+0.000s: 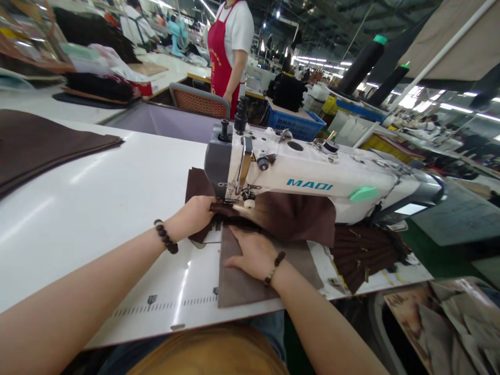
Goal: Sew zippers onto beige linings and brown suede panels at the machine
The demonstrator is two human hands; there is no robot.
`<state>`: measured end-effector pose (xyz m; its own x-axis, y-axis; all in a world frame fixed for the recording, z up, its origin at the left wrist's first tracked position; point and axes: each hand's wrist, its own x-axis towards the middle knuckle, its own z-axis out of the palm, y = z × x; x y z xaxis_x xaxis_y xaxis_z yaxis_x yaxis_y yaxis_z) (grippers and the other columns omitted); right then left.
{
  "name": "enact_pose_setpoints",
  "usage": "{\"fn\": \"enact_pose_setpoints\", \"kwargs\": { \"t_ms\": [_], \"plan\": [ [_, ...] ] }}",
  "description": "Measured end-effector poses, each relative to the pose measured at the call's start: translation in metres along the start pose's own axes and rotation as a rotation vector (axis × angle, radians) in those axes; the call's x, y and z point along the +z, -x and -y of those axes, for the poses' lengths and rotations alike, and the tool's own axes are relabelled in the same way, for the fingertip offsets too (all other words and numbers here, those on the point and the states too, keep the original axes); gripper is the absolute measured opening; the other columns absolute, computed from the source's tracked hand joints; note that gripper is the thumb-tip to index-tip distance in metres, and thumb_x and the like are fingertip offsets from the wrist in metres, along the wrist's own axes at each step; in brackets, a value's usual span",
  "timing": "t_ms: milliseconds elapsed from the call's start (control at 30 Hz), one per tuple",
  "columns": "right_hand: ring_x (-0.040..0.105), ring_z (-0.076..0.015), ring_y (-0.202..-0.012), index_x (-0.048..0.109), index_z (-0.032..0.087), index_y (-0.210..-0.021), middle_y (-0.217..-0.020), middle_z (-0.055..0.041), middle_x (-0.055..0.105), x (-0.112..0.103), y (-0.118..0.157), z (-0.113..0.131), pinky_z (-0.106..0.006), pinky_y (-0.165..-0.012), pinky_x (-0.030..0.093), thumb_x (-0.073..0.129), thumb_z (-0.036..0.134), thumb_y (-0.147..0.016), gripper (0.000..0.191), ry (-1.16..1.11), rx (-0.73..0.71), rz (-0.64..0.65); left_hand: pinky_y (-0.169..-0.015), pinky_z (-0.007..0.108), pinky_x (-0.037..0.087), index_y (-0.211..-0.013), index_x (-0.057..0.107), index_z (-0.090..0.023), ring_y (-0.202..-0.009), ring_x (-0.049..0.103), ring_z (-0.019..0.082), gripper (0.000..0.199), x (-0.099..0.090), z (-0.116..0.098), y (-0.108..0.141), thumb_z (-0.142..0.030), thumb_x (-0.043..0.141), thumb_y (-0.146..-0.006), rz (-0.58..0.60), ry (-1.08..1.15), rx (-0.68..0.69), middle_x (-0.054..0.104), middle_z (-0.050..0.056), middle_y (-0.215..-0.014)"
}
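A white sewing machine (304, 161) stands across the table, its needle area lit by a small lamp. Dark brown fabric (297, 216) runs under the machine's arm and past the presser foot. Just left of the foot, my left hand (197, 216) is closed on the edge of this fabric, fingertips partly hidden. My right hand (252, 252) lies flat in front of the needle, thumb spread away from the fingers. Beneath it is a lighter brown fabric panel (246, 291), which reaches the table's front edge.
Stacked brown fabric (47, 148) lies on the white table (97, 208) at left. Pleated brown pieces with zipper pulls (363, 255) rest at right. A bin of fabric pieces (449, 317) stands lower right. Behind the machine are a person in a red apron (224, 52) and a blue crate (292, 122).
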<state>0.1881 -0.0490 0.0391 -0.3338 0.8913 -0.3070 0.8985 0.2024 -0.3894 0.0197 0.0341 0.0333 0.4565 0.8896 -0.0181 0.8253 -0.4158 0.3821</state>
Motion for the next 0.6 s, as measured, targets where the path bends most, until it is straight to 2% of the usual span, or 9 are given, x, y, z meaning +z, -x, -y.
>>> {"fn": "enact_pose_setpoints", "kwargs": {
  "t_ms": [100, 200, 300, 367, 433, 533, 600],
  "plan": [
    [0.049, -0.0305, -0.126, 0.039, 0.015, -0.143, -0.137, -0.0153, 0.05, -0.004, -0.004, -0.002, -0.04, -0.105, 0.041, 0.078, 0.039, -0.071, 0.085, -0.01, -0.002, 0.018, -0.076, 0.03, 0.052, -0.096, 0.065, -0.014, -0.086, 0.068, 0.023, 0.015, 0.005, -0.002, 0.003, -0.021, 0.055, -0.086, -0.006, 0.04, 0.027, 0.071, 0.008, -0.091],
    [0.052, -0.0285, -0.124, 0.047, 0.015, -0.137, -0.133, -0.0137, 0.054, -0.004, -0.004, -0.002, -0.038, -0.105, 0.041, 0.079, 0.037, -0.07, 0.078, -0.043, -0.021, 0.0, -0.082, 0.031, 0.051, -0.096, 0.063, -0.014, -0.094, 0.066, 0.025, 0.026, 0.014, -0.005, 0.007, -0.024, 0.071, -0.074, -0.033, 0.066, 0.074, 0.069, 0.008, -0.098],
    [0.052, -0.0275, -0.123, 0.047, 0.015, -0.137, -0.132, -0.0132, 0.055, -0.004, -0.004, 0.0, -0.036, -0.104, 0.041, 0.079, 0.035, -0.071, 0.076, -0.071, -0.016, 0.007, -0.089, 0.035, 0.049, -0.092, 0.062, -0.014, -0.099, 0.063, 0.026, 0.019, 0.022, -0.009, 0.014, -0.014, 0.066, -0.073, -0.066, 0.075, 0.107, 0.067, 0.011, -0.102],
    [0.054, -0.0281, -0.12, 0.048, 0.015, -0.137, -0.13, -0.0142, 0.057, -0.003, -0.001, 0.001, -0.037, -0.102, 0.043, 0.076, 0.034, -0.074, 0.072, -0.07, 0.017, 0.019, -0.088, 0.036, 0.049, -0.087, 0.063, -0.015, -0.095, 0.064, 0.025, 0.018, 0.025, -0.01, 0.018, -0.008, 0.06, -0.071, -0.076, 0.095, 0.122, 0.068, 0.009, -0.098],
    [0.06, -0.026, -0.111, 0.049, 0.018, -0.138, -0.12, -0.0112, 0.064, -0.001, 0.004, -0.001, -0.034, -0.095, 0.046, 0.073, 0.033, -0.078, 0.066, -0.104, -0.019, 0.041, -0.084, 0.034, 0.05, -0.084, 0.063, -0.017, -0.09, 0.065, 0.024, 0.022, 0.026, -0.008, 0.021, -0.004, 0.057, -0.067, -0.087, 0.137, 0.133, 0.068, 0.006, -0.092],
    [0.066, -0.0157, -0.086, 0.044, 0.026, -0.141, -0.094, -0.0005, 0.071, -0.001, 0.01, -0.009, -0.023, -0.077, 0.05, 0.066, 0.032, -0.083, 0.063, -0.267, -0.195, 0.229, -0.078, 0.029, 0.052, -0.083, 0.062, -0.017, -0.083, 0.066, 0.02, 0.018, 0.023, -0.001, 0.02, -0.01, 0.055, -0.068, -0.123, 0.22, 0.136, 0.069, 0.003, -0.085],
    [0.066, -0.0125, -0.078, 0.042, 0.026, -0.142, -0.083, 0.002, 0.071, -0.003, 0.008, -0.016, -0.02, -0.072, 0.049, 0.06, 0.03, -0.088, 0.058, -0.318, -0.213, 0.342, -0.068, 0.026, 0.053, -0.083, 0.062, -0.017, -0.073, 0.065, 0.018, 0.012, 0.019, 0.003, 0.016, -0.022, 0.055, -0.074, -0.136, 0.318, 0.107, 0.069, 0.001, -0.077]
  ]
}}
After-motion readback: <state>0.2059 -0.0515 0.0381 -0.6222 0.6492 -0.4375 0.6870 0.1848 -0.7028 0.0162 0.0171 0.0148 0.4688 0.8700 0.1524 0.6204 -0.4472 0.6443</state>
